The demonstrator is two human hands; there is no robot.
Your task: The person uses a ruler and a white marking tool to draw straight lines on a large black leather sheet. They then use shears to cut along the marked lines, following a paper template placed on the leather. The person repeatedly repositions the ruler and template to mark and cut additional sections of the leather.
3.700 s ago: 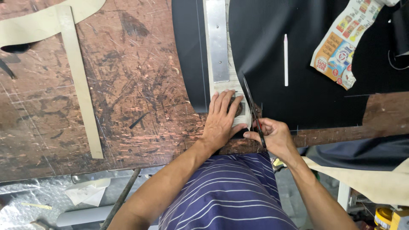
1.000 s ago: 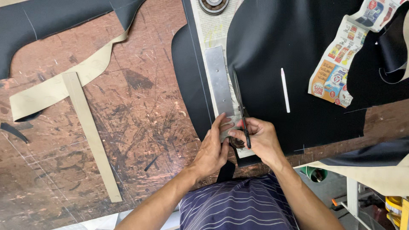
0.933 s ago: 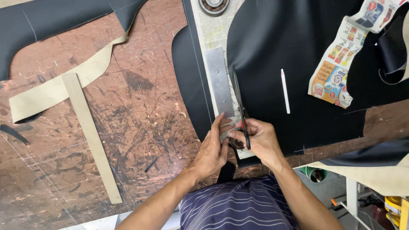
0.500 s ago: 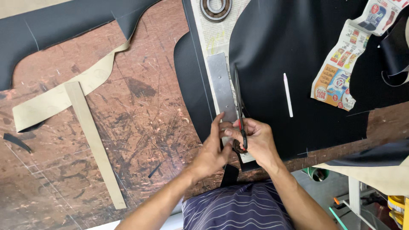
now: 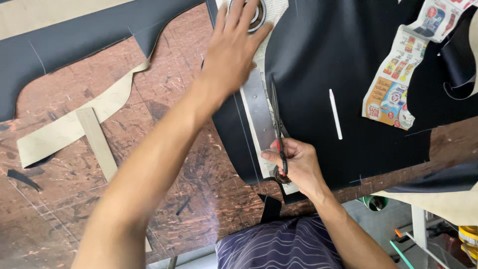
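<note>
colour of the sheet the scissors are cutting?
Black. The sheet under the scissors in the right hand is plain black, seen in the head view.

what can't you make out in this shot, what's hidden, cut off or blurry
All in the head view:
- Round metal weight: mostly covered by the left hand, and cut off by the top edge.
- Left hand: motion-blurred, so finger contact is unclear.
- Scissors: handles buried in the right hand; whether the blades are parted is too thin to tell.
- Black fabric: runs past the top and right edges.
- Metal ruler: lower end hidden by the right hand.
</note>
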